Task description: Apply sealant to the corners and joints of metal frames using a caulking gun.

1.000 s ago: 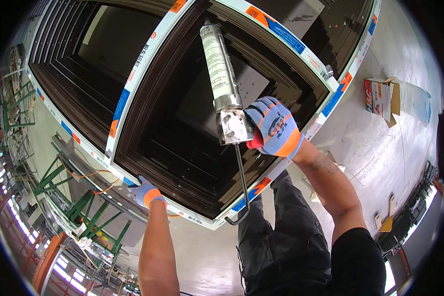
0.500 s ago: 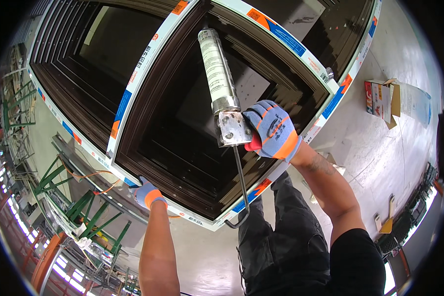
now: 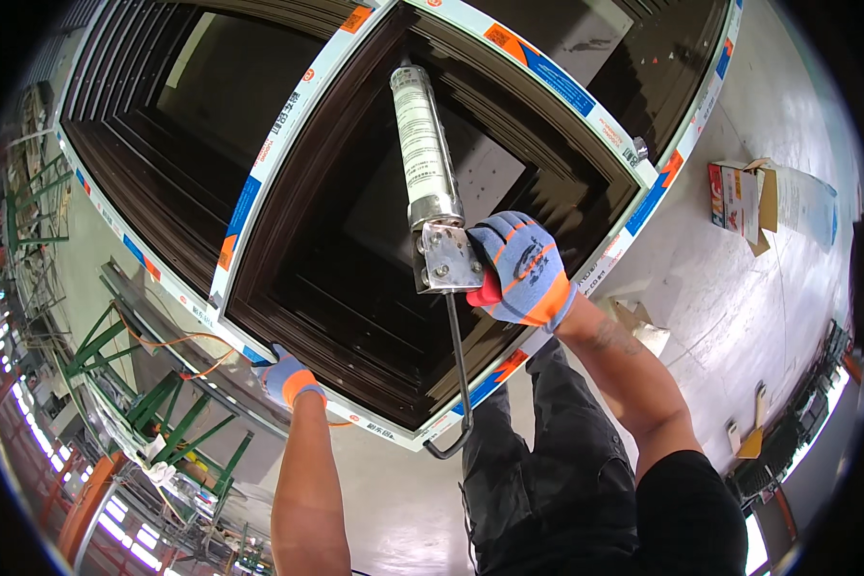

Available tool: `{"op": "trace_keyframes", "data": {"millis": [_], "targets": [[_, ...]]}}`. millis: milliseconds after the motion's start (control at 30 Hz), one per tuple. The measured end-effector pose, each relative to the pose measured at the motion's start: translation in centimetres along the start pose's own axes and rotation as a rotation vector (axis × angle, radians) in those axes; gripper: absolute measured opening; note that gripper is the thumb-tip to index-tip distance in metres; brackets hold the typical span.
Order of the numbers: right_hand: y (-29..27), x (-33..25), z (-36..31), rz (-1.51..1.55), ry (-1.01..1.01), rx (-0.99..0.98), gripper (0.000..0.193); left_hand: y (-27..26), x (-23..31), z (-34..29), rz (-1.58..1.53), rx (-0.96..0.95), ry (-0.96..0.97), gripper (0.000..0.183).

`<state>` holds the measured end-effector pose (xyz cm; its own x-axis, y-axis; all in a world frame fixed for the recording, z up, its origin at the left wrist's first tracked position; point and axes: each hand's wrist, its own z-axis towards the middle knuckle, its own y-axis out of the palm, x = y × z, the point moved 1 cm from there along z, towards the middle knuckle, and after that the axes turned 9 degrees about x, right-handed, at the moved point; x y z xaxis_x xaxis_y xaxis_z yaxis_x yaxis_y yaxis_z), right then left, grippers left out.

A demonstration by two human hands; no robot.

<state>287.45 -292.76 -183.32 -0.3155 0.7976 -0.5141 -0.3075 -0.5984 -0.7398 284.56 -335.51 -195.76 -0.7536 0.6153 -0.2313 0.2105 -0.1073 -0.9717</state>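
Observation:
My right hand (image 3: 525,272), in a blue-grey and orange work glove, is closed around the red handle of a caulking gun (image 3: 451,259). The gun carries a pale sealant cartridge (image 3: 420,144) that points away from me, over the inside of a dark brown window frame (image 3: 302,168). A bent metal rod (image 3: 459,355) runs back from the gun toward me, past the frame's near corner. At the near-left edge of the frame, my gloved left hand (image 3: 291,377) grips the rim, its fingertips partly hidden. White tape with blue and orange patches covers the frame's edges.
Green metal stands (image 3: 163,413) and an orange hose (image 3: 197,336) lie to the left. An opened cardboard box (image 3: 739,197) with clear plastic stands on the floor at the right. A scraper-like yellow tool (image 3: 754,437) lies farther down on the right.
My right hand and the caulking gun have shifted slightly toward me, and the rod's hooked end has swung a little left. My left hand stays at the frame's edge.

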Motion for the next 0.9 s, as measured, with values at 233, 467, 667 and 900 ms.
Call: {"op": "trace_keyframes", "data": {"millis": [233,467,667,900], "targets": [[0.6,-4.1,0.6,-0.026,-0.01,0.158,0.054,-1.8,-1.1,-0.6,0.524,0.336,0.33,0.079],[-0.1,-11.2,-1.3,0.107,0.129,0.357,0.043,-6.1,-3.3,-3.1,-0.504,0.393,0.13,0.08],[-1.1,-18.2,-5.3,0.159,0.276,0.524,0.04,-10.5,-7.0,-11.3,-1.173,0.082,1.067,0.068],[3.3,-24.2,-8.5,0.073,0.361,0.417,0.046,-12.2,-8.8,-18.5,-1.444,-1.081,0.92,0.061]]}}
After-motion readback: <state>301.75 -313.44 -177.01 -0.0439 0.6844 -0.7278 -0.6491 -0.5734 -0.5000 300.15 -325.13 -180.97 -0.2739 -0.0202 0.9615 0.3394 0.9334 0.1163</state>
